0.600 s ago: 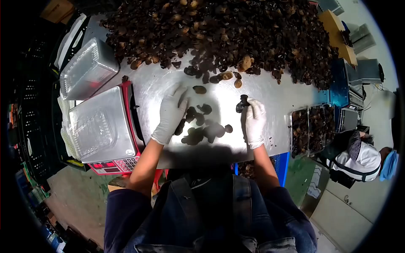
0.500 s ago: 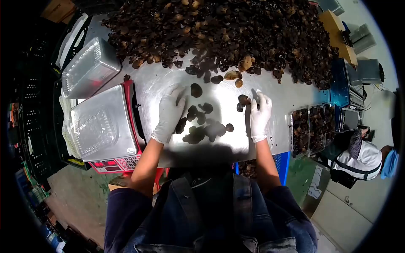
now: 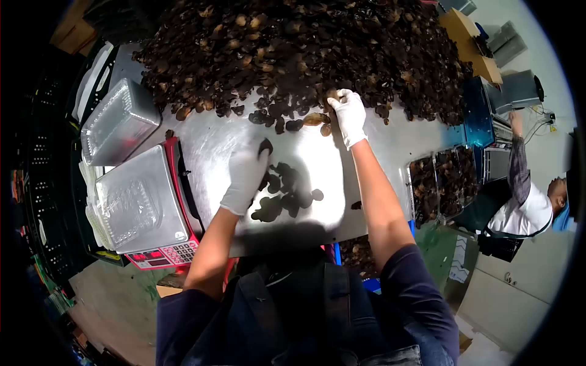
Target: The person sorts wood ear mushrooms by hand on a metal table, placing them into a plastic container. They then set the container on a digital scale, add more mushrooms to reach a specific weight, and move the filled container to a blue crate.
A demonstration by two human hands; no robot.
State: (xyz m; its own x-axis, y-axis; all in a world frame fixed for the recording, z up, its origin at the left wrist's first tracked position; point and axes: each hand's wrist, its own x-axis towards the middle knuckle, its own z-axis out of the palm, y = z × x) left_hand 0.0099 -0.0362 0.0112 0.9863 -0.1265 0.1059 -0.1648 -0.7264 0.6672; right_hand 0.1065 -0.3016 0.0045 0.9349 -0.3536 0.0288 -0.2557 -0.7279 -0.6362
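My left hand (image 3: 246, 175), in a white glove and smeared by motion, has its fingers closed round a dark wood ear mushroom (image 3: 265, 146) over the steel table (image 3: 201, 137). Beside and below it lies a loose cluster of wood ear mushrooms (image 3: 287, 189). My right hand (image 3: 350, 116), also gloved, reaches to the near edge of the big mushroom pile (image 3: 305, 49). Its thumb and fingers pinch a brownish wood ear mushroom (image 3: 332, 97), largely covered by the fingertips. A paler brown piece (image 3: 316, 119) lies just left of that hand.
On the left stands a red-framed scale (image 3: 140, 201) bearing a clear plastic tray (image 3: 131, 204). Behind it is a stack of clear trays (image 3: 122, 119). Mushroom-filled clear trays (image 3: 442, 183) sit at the table's right edge. A person (image 3: 519, 210) is farther right.
My right hand has moved forward from the table's right part to the pile's edge. My left hand has closed on a mushroom lying ahead of it. The person at right has stretched out an arm.
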